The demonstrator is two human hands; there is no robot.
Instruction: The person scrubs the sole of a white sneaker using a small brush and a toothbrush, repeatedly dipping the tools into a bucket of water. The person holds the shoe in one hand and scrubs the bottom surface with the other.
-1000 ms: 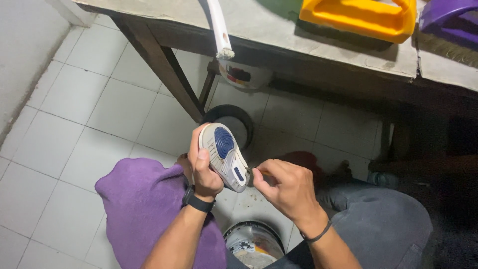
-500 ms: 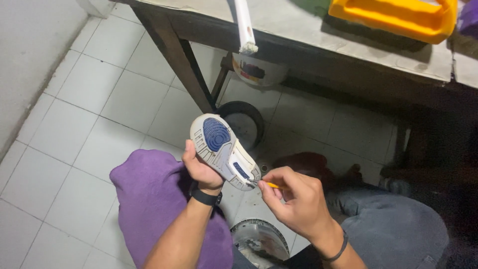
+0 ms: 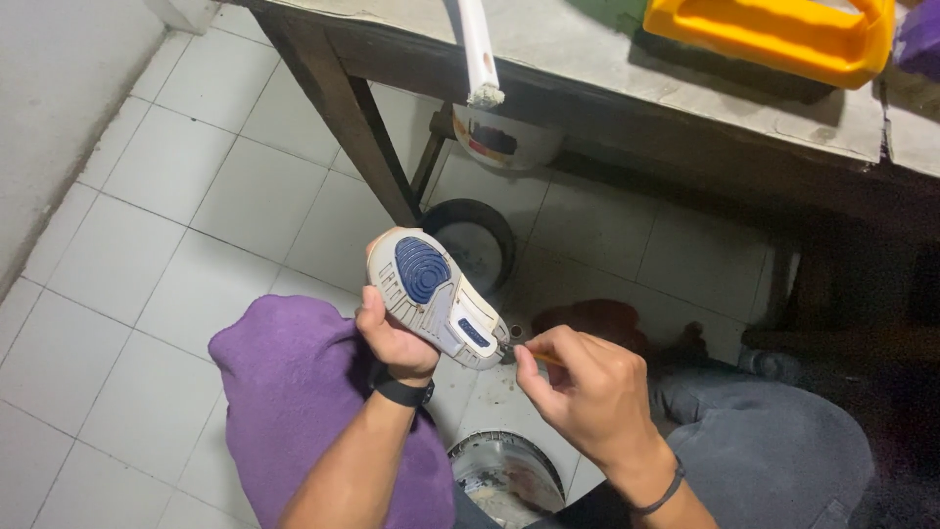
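Note:
My left hand [image 3: 397, 338] grips a small shoe [image 3: 431, 294] from below, its white and blue sole turned up toward me. A black band sits on that wrist. My right hand [image 3: 578, 387] pinches a thin yellow-handled tool [image 3: 534, 355] whose tip touches the heel end of the sole. A purple cloth [image 3: 294, 392] lies over my left knee under the left forearm. My right leg in grey trousers [image 3: 774, 451] is at lower right.
A worn table [image 3: 627, 78] with dark legs stands ahead, carrying a yellow plastic tray [image 3: 774, 34] and a white stick [image 3: 478, 49]. Beneath it sit a white bowl [image 3: 504, 137] and a round black tin [image 3: 475, 245]. An open metal can [image 3: 504, 475] is between my knees. White tiled floor lies left.
The shoe has tilted so its heel points toward my right hand. My right hand has come in with the thin tool and its tip now touches the heel. The view has drifted slightly.

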